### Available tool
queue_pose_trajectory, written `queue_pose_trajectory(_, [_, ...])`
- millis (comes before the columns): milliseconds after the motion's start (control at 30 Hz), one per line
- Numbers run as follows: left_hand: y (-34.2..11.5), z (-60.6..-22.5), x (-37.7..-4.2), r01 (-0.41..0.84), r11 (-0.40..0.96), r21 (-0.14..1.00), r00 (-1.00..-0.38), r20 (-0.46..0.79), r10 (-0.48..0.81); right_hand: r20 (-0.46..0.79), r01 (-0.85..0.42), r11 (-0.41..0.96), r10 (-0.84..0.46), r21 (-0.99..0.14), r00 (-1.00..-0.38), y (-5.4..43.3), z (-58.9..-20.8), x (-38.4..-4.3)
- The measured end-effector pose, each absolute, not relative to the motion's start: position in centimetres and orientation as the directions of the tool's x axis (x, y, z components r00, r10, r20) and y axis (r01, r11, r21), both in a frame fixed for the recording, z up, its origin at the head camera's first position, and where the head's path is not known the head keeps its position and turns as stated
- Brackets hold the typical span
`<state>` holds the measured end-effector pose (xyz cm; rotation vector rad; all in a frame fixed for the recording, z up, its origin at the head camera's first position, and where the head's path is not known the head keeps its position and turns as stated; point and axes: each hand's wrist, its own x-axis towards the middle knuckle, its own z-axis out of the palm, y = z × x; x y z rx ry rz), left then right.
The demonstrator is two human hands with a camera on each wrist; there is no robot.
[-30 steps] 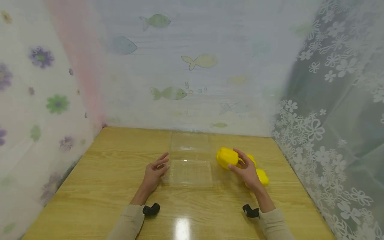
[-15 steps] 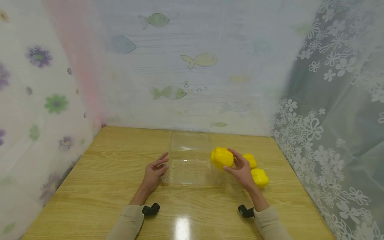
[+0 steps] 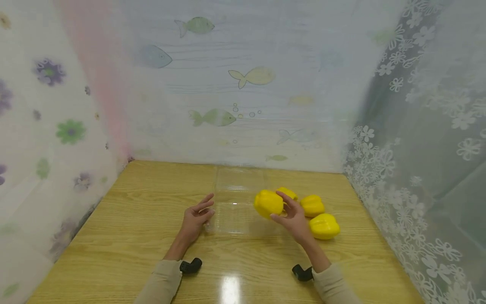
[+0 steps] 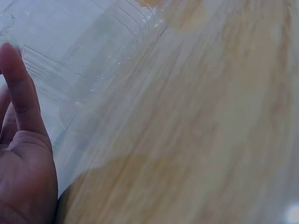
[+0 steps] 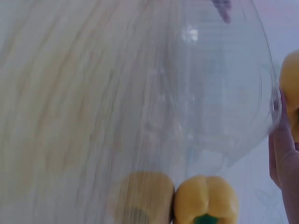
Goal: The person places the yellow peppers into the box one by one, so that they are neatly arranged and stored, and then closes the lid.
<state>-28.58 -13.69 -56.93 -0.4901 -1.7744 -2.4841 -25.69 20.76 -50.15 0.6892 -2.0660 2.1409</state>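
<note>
Moved left: rounded yellow pepper point(image 3: 268, 203), pinched by my right hand's point(image 3: 294, 217) fingers; left hand point(image 3: 195, 217) fingers loosely spread beside rectangular clear-plastic box point(image 3: 233, 218); best lowered gently.

Plain beige fabric left sleeve point(image 3: 160, 279) and matching beige fabric right sleeve point(image 3: 335, 283).
Soft creases mark the left cuff. A black, elbow-shaped left wrist piece point(image 3: 192, 266) juts inward beside it, a black, bent right wrist piece point(image 3: 302, 273) beside the other; the left grip point(image 3: 195, 219) and right grip point(image 3: 294, 219) are bare hands.
</note>
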Motion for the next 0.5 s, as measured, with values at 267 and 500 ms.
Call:
queue_pose_trajectory(267, [-13.6, -57.1, -28.6, 0.260, -0.326, 0.909, -0.938, 0.317, 0.137, 0.354, -0.353, -0.052, -0.265, -0.934, -0.897, 18.9, -50.6, -25.8])
queue_pose_trajectory(500, [-13.6, -57.0, -28.6, 0.245, -0.307, 0.920, -0.945, 0.297, 0.137, 0.353, -0.364, -0.018, -0.290, -0.931, -0.890, 18.1, -50.9, -26.5])
